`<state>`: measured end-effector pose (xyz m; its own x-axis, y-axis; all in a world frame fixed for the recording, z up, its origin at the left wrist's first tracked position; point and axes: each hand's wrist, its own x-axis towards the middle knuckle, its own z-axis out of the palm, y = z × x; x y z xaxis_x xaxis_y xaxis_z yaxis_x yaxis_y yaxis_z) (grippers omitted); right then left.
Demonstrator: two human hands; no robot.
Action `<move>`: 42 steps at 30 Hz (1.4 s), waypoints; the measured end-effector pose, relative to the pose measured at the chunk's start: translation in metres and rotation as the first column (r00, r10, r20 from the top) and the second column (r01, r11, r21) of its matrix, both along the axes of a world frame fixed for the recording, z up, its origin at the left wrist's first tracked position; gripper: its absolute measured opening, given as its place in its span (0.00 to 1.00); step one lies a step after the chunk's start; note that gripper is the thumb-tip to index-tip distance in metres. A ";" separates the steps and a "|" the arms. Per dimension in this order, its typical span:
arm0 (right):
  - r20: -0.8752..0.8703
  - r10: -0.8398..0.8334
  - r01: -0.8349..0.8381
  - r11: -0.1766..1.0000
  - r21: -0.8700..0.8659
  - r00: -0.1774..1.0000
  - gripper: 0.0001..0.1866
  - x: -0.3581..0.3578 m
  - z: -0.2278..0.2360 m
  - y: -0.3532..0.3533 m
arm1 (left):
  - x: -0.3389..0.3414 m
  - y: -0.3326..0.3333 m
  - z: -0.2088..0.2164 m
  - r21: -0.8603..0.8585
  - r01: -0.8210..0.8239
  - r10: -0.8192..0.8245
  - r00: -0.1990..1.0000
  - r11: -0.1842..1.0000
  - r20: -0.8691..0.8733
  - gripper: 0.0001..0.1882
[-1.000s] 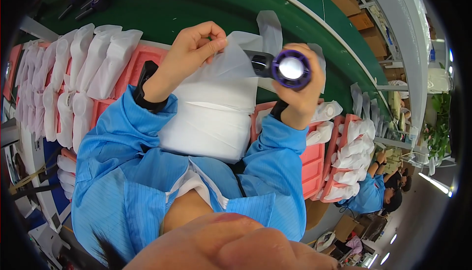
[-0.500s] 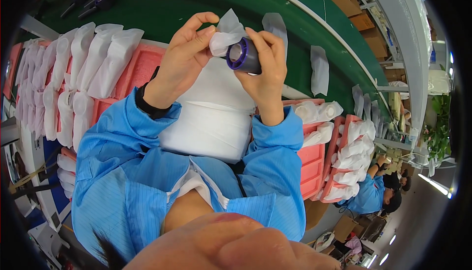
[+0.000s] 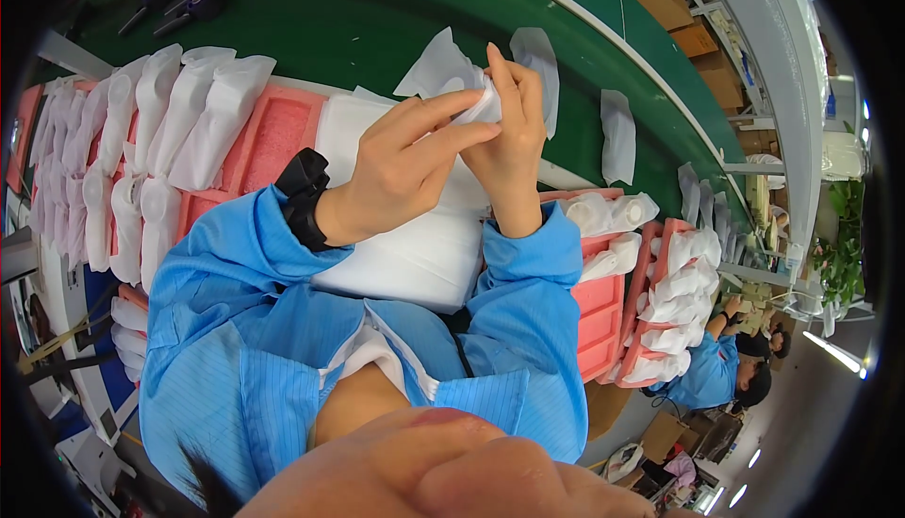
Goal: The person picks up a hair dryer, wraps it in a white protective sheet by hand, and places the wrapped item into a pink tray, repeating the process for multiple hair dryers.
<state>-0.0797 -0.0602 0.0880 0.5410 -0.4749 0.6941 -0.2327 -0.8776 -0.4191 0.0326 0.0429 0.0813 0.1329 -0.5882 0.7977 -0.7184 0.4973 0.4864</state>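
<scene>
Both hands up over the green bench (image 3: 396,18). Left hand (image 3: 396,174) & right hand (image 3: 514,141) each have a grip closed on one white foam pouch (image 3: 452,75), held betw. fingertips. Looks light, soft, crumply, prob. tears easily; best pinched at the edges. Pink trays (image 3: 273,131) w/ more pouches sit below.

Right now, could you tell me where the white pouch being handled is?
In the head view, the white pouch is upper centre, pinched between the left hand and right hand, above the green belt.
</scene>
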 end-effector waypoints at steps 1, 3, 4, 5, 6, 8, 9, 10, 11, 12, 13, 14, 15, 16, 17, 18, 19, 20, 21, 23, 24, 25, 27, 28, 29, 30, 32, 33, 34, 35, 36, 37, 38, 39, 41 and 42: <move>0.001 0.001 -0.001 1.000 -0.009 1.000 0.41 0.001 -0.001 -0.001 | 0.001 -0.001 -0.002 -0.010 0.020 -0.020 1.000 1.000 0.005 0.23; 0.010 -0.028 0.028 0.999 -0.017 1.000 0.41 -0.001 -0.001 -0.004 | 0.003 -0.003 -0.003 -0.029 0.059 -0.059 0.998 0.998 0.015 0.23; 0.022 -0.059 0.060 0.998 -0.026 0.998 0.40 -0.002 0.000 -0.005 | 0.003 -0.002 -0.002 -0.029 0.058 -0.058 0.998 0.998 0.014 0.23; 0.035 -0.091 0.092 0.995 -0.034 0.995 0.40 -0.003 0.000 -0.006 | 0.001 0.001 0.003 0.062 0.040 -0.038 0.999 0.997 -0.026 0.24; 0.034 -0.090 0.091 0.995 -0.034 0.995 0.40 -0.003 -0.002 -0.007 | -0.001 0.003 0.007 0.154 0.025 -0.015 0.998 0.988 -0.065 0.24; 0.085 -0.069 0.054 0.985 0.164 0.994 0.36 -0.004 -0.010 -0.008 | -0.004 -0.001 0.009 0.245 0.013 0.012 0.995 0.969 -0.102 0.25; 0.114 -0.060 0.028 0.965 0.259 0.992 0.34 -0.002 -0.011 -0.008 | -0.004 -0.007 0.007 0.238 -0.023 0.054 0.991 0.971 -0.125 0.25; 0.115 -0.057 0.025 0.966 0.258 0.992 0.34 0.000 -0.011 -0.005 | -0.003 -0.014 0.006 0.231 -0.059 0.095 0.984 0.971 -0.148 0.25; 0.164 0.046 -0.109 0.912 0.396 0.985 0.34 0.000 -0.009 0.001 | -0.001 -0.021 0.005 0.225 -0.092 0.132 0.976 0.970 -0.171 0.26; 0.227 0.139 -0.240 0.822 0.516 0.964 0.34 0.000 -0.007 0.006 | 0.005 -0.024 0.005 0.224 -0.091 0.131 0.977 0.970 -0.170 0.26; 0.302 0.217 -0.364 0.701 0.614 0.928 0.35 0.001 -0.005 0.008 | 0.014 -0.026 0.006 0.198 -0.055 0.091 0.980 0.979 -0.177 0.26; 0.304 0.221 -0.368 0.698 0.615 0.927 0.35 0.001 -0.005 0.007 | 0.025 -0.025 0.006 0.174 -0.025 0.056 0.982 0.984 -0.180 0.26; 0.306 0.235 -0.372 0.750 0.547 0.923 0.34 0.002 -0.005 0.003 | 0.034 -0.024 0.007 0.150 0.007 0.021 0.983 0.989 -0.183 0.26; 0.306 0.250 -0.374 0.797 0.473 0.919 0.33 0.002 -0.004 0.000 | 0.043 -0.023 0.007 0.151 0.002 0.026 0.983 0.989 -0.182 0.26; 0.304 0.264 -0.374 0.838 0.397 0.915 0.33 0.002 -0.003 -0.002 | 0.053 -0.021 0.008 0.168 0.197 -0.139 0.942 0.966 -0.304 0.25; 0.305 0.269 -0.378 0.836 0.397 0.914 0.33 0.003 -0.003 0.000 | 0.061 -0.018 0.009 0.160 0.385 -0.290 0.858 0.909 -0.424 0.25; 0.205 0.312 -0.372 0.825 0.425 0.928 0.31 0.002 -0.003 0.001 | 0.064 -0.019 0.010 0.123 0.564 -0.425 0.732 0.817 -0.533 0.24; 0.105 0.354 -0.362 0.815 0.453 0.929 0.29 0.002 -0.003 0.002 | 0.064 -0.019 0.011 0.121 0.566 -0.428 0.731 0.815 -0.532 0.24; 0.005 0.394 -0.348 0.805 0.481 0.919 0.27 0.002 -0.002 0.003 | 0.062 -0.019 0.012 0.054 0.561 -0.437 0.698 0.826 -0.567 0.24; -0.001 0.349 -0.306 0.825 0.476 0.937 0.27 -0.002 -0.006 0.000 | 0.057 -0.018 0.014 -0.079 0.536 -0.459 0.626 0.840 -0.631 0.23; -0.005 0.310 -0.271 0.840 0.469 0.951 0.26 -0.003 -0.008 -0.002 | 0.056 -0.017 0.014 -0.080 0.535 -0.459 0.627 0.841 -0.629 0.23; -0.010 0.269 -0.234 0.855 0.464 0.963 0.26 -0.003 -0.010 -0.003 | 0.055 -0.017 0.014 -0.029 0.392 -0.332 0.734 0.919 -0.593 0.22; -0.061 0.173 -0.134 0.904 0.407 0.983 0.26 -0.005 -0.016 -0.004 | 0.051 -0.017 0.014 0.047 0.070 -0.038 0.868 0.996 -0.495 0.19; -0.104 0.072 -0.032 0.938 0.344 0.992 0.25 -0.006 -0.018 -0.003 | 0.047 -0.016 0.013 0.048 0.069 -0.036 0.868 0.996 -0.496 0.19; -0.134 -0.017 0.054 0.961 0.272 0.991 0.25 -0.004 -0.018 -0.002 | 0.044 -0.013 0.015 0.036 0.043 -0.023 0.901 0.998 -0.434 0.17; -0.128 0.001 0.034 0.962 0.270 0.992 0.25 -0.001 -0.016 0.000 | 0.041 -0.010 0.017 0.025 0.016 -0.006 0.930 1.000 -0.369 0.15; -0.146 0.002 0.039 0.960 0.276 0.989 0.22 -0.001 -0.014 0.004 | 0.038 -0.012 0.017 0.023 -0.015 0.021 0.952 1.000 -0.307 0.14; -0.154 0.007 0.037 0.960 0.279 0.988 0.20 -0.001 -0.012 0.005 | 0.036 -0.014 0.018 -0.012 -0.048 0.045 0.975 0.999 -0.218 0.13; -0.150 0.039 0.005 0.958 0.286 0.988 0.20 0.002 -0.011 0.006 | 0.037 -0.015 0.017 -0.045 -0.094 0.088 0.988 0.995 -0.127 0.12; -0.065 0.060 -0.032 0.929 0.368 0.996 0.20 0.004 -0.009 0.006 | 0.040 -0.014 0.017 -0.080 -0.138 0.135 0.990 0.987 -0.033 0.11; 0.019 0.066 -0.068 0.896 0.439 0.998 0.20 0.002 -0.005 0.004 | 0.043 -0.015 0.017 -0.081 -0.165 0.163 0.986 0.983 -0.029 0.11; 0.100 0.068 -0.110 0.855 0.506 0.993 0.20 0.000 -0.001 0.003 | 0.049 -0.017 0.018 -0.059 -0.199 0.192 0.975 0.978 -0.112 0.09; 0.105 0.098 -0.138 0.852 0.504 0.990 0.20 -0.003 0.002 0.002 | 0.057 -0.020 0.018 -0.038 -0.232 0.221 0.956 0.972 -0.193 0.08; 0.054 0.159 -0.153 0.721 0.675 0.986 0.20 -0.007 0.005 0.001 | 0.066 -0.024 0.019 -0.020 -0.264 0.249 0.930 0.964 -0.270 0.07; -0.026 0.304 -0.096 0.378 0.921 0.952 0.20 -0.010 0.009 -0.003 | 0.092 -0.042 0.010 0.038 -0.310 0.303 0.890 0.950 -0.340 0.07; -0.022 0.324 -0.109 0.380 0.918 0.946 0.20 -0.008 0.003 -0.011 | 0.106 -0.052 0.005 0.097 -0.317 0.328 0.849 0.943 -0.415 0.08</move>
